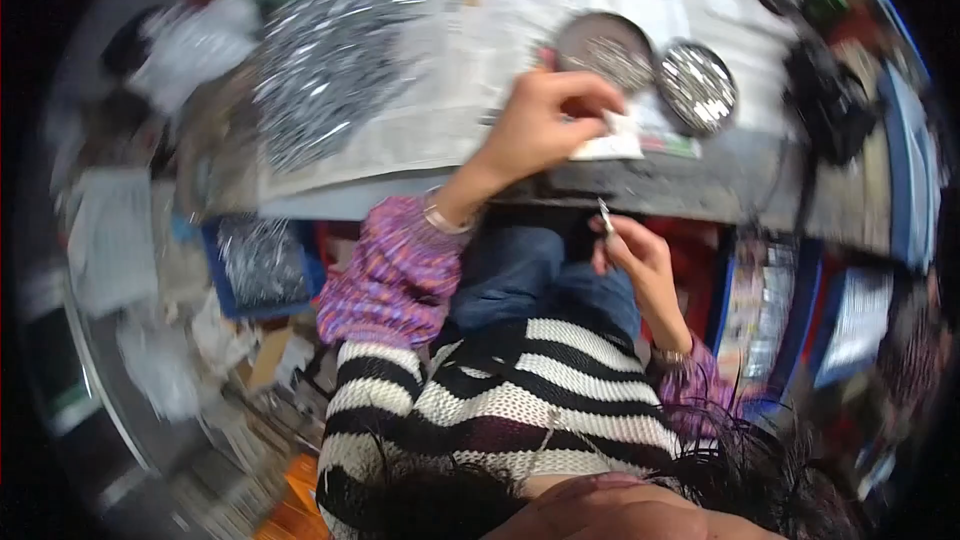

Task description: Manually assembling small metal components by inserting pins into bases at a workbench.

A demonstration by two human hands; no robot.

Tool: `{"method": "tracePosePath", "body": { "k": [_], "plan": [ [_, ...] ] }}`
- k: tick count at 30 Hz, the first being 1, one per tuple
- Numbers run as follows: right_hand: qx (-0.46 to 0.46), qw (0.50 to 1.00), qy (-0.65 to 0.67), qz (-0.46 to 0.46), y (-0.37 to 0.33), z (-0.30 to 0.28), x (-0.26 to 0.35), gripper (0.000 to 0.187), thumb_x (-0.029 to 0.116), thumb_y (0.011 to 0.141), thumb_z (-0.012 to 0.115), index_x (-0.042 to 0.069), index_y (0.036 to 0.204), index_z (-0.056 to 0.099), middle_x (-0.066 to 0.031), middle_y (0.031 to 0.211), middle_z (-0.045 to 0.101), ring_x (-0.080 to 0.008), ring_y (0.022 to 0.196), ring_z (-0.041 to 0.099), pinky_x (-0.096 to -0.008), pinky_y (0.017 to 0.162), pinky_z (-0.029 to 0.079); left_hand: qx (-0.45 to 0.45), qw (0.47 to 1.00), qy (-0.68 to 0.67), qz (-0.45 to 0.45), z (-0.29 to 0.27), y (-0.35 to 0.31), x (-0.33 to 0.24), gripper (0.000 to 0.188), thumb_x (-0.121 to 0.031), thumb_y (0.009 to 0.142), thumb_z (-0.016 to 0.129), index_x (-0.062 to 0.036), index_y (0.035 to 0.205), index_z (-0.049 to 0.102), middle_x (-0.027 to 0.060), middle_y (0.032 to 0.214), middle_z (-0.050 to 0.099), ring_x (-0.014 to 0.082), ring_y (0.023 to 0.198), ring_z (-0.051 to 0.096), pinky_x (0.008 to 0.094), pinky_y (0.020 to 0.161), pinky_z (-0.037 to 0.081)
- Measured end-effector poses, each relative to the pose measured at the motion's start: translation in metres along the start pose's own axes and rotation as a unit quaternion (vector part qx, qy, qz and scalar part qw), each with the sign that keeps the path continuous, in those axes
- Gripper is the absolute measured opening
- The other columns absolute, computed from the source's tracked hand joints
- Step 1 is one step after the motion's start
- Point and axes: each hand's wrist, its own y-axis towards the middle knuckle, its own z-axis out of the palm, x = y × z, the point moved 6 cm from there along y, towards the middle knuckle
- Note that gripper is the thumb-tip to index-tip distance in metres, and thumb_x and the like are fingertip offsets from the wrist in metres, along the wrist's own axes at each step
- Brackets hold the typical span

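Observation:
My left hand [550, 120] reaches over the near edge of the table. Its thumb and forefinger curl toward each other in a pinch, and blur hides what, if anything, is between them. Just beyond it is a round dark dish [605, 25] with small, thin silver metal pieces [618, 62] in it. To the right, a second round dish holds shinier silver pieces [698, 88]. My right hand [640, 255], below the table edge and over my lap, pinches a small slim silver metal piece [604, 212] that points up.
A large heap of long silver metal strips [335, 60] covers the table's left part, on pale paper [450, 110]. A black bundle [825, 100] lies at the right. Below the table are a blue bin of metal pieces [262, 265] at left and blue-sided trays [765, 310] at right.

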Motion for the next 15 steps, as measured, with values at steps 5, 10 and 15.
{"method": "tracePosePath", "body": {
  "k": [5,10,15],
  "plan": [
    [-0.041,0.996,0.047,-0.065,0.034,-0.022,0.014,0.025,0.011,0.090,0.053,-0.004,0.110,0.057,-0.0052,0.080,0.059,-0.0100,0.071,0.055,-0.0218,0.066,0.045,-0.016,0.994,-0.078,-0.077,0.024,-0.017,0.030,0.016,0.007,0.078,0.061,0.0019,0.092,0.059,0.0037,0.087,0.062,0.0114,0.085,0.061,0.0237,0.080,0.048],
    [-0.048,0.992,0.077,-0.086,0.031,-0.025,0.012,0.026,0.010,0.090,0.053,-0.004,0.111,0.056,-0.0060,0.081,0.060,-0.0105,0.072,0.056,-0.0227,0.067,0.047,0.006,0.992,-0.106,-0.067,0.044,-0.026,0.044,0.018,0.010,0.078,0.058,0.0004,0.093,0.054,0.0034,0.086,0.059,0.0101,0.082,0.060,0.0221,0.076,0.048],
    [-0.043,0.991,0.085,-0.088,0.031,-0.021,0.011,0.028,0.007,0.089,0.055,-0.005,0.113,0.052,-0.0077,0.083,0.061,-0.0115,0.073,0.058,-0.0234,0.066,0.048,-0.023,0.992,-0.103,-0.071,0.045,-0.030,0.041,0.017,0.009,0.077,0.059,0.0003,0.090,0.053,0.0030,0.083,0.060,0.0089,0.079,0.060,0.0218,0.073,0.048]
  ]
}}
